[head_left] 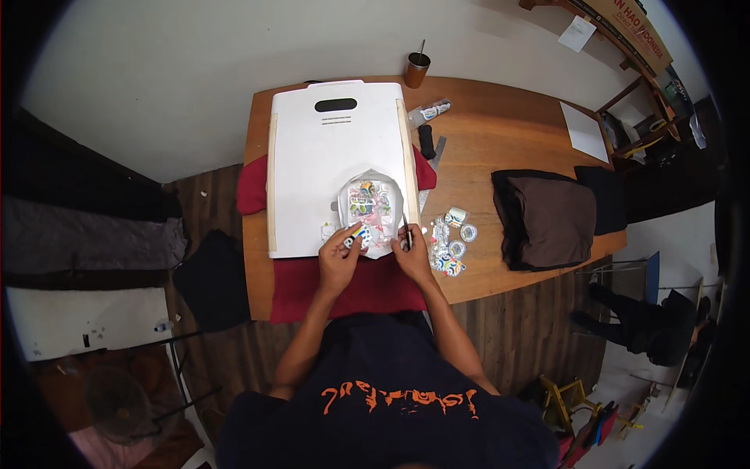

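Observation:
My left hand (338, 252) is closed on a small printed cut-out (358, 234) with blue, yellow and black patterning, held between thumb and fingers. In my right hand (411, 252) is a slim dark pointed tool (407, 232), its tip facing away from me; its exact kind is too small to tell. Both hands are at the near rim of a round white tray (396, 195). Inside it lie colourful printed pieces (366, 197) and pinkish clear scraps. The tray rests on a large white board (312, 168) with a handle slot.
Under the board is red cloth (344, 291). Tape rolls (457, 249) and printed scraps (439, 234) lie to the right on the wooden table (484, 141), near a metal ruler (439, 152). Folded dark clothes (543, 219) sit farther right. A brown cup (416, 72) stands at the back.

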Demonstrator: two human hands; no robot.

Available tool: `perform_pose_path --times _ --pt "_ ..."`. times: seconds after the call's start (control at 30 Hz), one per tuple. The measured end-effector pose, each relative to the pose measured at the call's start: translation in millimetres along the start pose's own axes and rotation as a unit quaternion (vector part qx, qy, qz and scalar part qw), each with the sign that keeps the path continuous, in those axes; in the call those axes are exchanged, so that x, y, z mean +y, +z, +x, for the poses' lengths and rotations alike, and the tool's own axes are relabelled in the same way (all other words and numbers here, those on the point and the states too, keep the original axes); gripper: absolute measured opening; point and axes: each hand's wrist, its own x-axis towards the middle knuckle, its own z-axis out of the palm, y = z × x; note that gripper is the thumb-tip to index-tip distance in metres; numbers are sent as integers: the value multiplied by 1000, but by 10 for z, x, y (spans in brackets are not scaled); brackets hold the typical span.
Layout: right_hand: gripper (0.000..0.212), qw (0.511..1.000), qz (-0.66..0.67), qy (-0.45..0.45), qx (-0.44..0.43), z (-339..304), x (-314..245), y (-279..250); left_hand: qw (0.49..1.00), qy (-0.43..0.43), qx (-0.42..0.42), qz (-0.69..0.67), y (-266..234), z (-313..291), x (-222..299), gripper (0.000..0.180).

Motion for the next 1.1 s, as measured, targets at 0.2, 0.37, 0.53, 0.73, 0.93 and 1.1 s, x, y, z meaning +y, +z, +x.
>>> perform_pose_path --times 0.2,0.37,0.53,0.73,0.93,1.1 --pt "31 1000 -8 19 -8 -62 10 -4 1000 0 -11 -13 -37 100 22 35" --pt "23 991 129 -5 28 -149 -209 -55 999 -14 -11 -42 16 143 110 37" --pt "27 985 157 72 7 -314 -466 -213 998 -11 -24 -63 88 215 337 38" --pt "28 973 210 49 -77 -423 -887 -66 997 8 -21 -71 151 199 455 41" --pt "28 959 246 75 -116 -474 -1006 -3 997 14 -25 -67 166 132 510 42" --pt "30 957 246 95 -121 -561 -1049 14 997 14 -15 -69 166 81 565 41"
